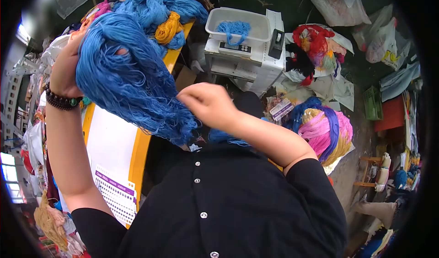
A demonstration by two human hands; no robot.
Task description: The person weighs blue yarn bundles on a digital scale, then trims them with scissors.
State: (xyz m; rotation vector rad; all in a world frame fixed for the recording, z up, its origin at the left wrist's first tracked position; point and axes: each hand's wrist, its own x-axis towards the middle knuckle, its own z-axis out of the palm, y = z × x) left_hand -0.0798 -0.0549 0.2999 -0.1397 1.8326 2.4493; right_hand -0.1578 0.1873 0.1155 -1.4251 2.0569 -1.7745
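My left hand (68,66) is raised at the upper left and grips a big hank of blue yarn (128,79), which hangs down and to the right. A dark bead bracelet (61,101) circles that wrist. My right hand (208,103) is closed at the centre, pinching strands at the hank's lower end. More blue yarn (224,137) lies against my black buttoned shirt below it.
A white scale (238,34) with a tray of blue yarn stands at the top centre. Blue and orange hanks (167,15) pile on a yellow-edged table (137,157). Pink, blue and yellow yarn (322,130) lies at the right. Bags and clutter cover the floor.
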